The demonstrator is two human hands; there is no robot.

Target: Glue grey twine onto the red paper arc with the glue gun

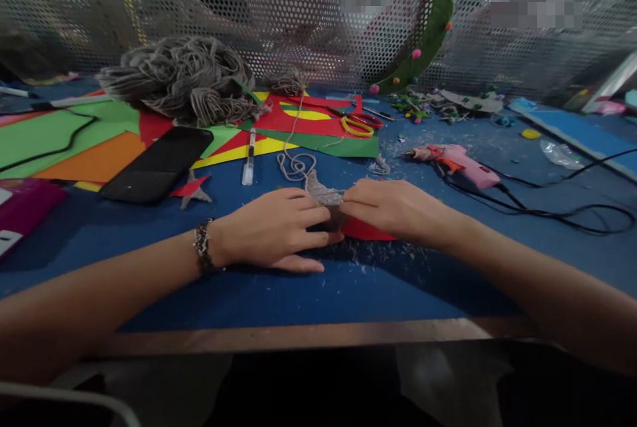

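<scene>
A flat paper shape point(324, 193), covered in rows of grey yarn with a pointed tip showing, lies under both hands; its full outline is hidden. My left hand point(279, 228) presses and grips it from the left, fingers bent over it and thumb stretched along the table. From the right, my right hand point(393, 205) has its fingertips pinched together at the shape's edge, where a thin grey strand seems to run; the pinch itself is partly hidden. Red paper point(371, 231) shows below the right hand. A loose grey yarn strand point(297, 165) lies in loops just beyond the shape.
A pink glue gun point(468, 165) with a black cord lies right. Behind are scissors point(361, 123), coloured paper point(94, 155) and a grey yarn heap point(182, 79). A phone point(159, 165), small star point(192, 189) and pen point(249, 158) lie left. A perforated metal screen point(298, 22) bounds the back.
</scene>
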